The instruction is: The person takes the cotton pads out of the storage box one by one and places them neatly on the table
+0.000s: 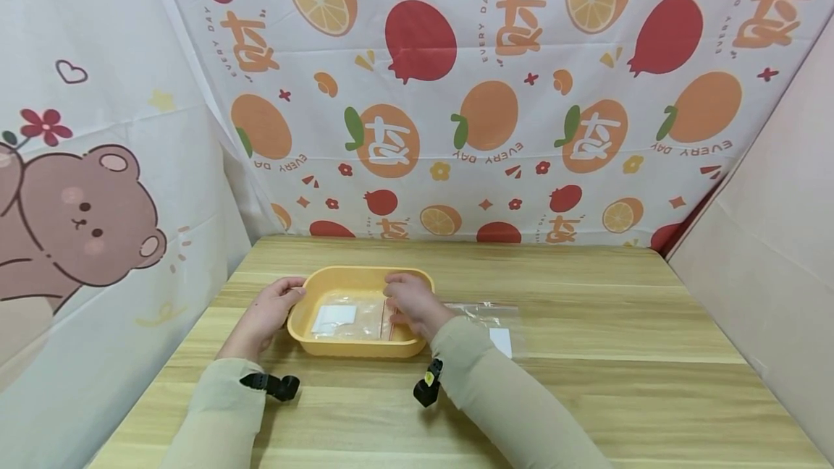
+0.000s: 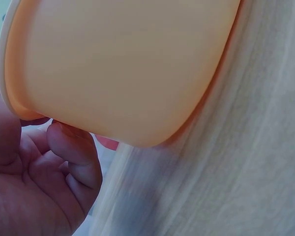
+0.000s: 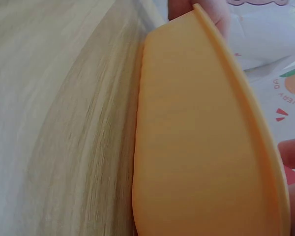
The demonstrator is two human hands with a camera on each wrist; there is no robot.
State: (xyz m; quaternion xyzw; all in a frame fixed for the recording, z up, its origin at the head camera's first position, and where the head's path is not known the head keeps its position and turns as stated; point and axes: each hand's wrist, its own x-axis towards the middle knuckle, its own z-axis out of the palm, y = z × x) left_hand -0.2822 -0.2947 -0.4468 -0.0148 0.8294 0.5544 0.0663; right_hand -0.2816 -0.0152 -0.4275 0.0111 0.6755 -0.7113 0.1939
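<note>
A yellow oval plastic tray [image 1: 365, 349] stands on the table, with a clear zip bag [image 1: 366, 317] lying flat inside. The bag carries a white label [image 1: 335, 315] and a red zip line near its right end. My left hand [image 1: 267, 310] grips the tray's left end, thumb at the rim and curled fingers [image 2: 76, 152] under its lip. Reaching over the tray's right end, my right hand [image 1: 420, 301] has its fingers apart, right by the bag's zip end. Its fingertips [image 3: 292, 153] show above the rim in the right wrist view, with a gap between them.
Right of the tray, a second clear zip bag [image 1: 517, 324] with a white label lies on the wooden table [image 1: 606, 382], partly hidden by my right sleeve. A fruit-print curtain [image 1: 423, 129] hangs behind the table; a bear-print one [image 1: 85, 216] hangs at left.
</note>
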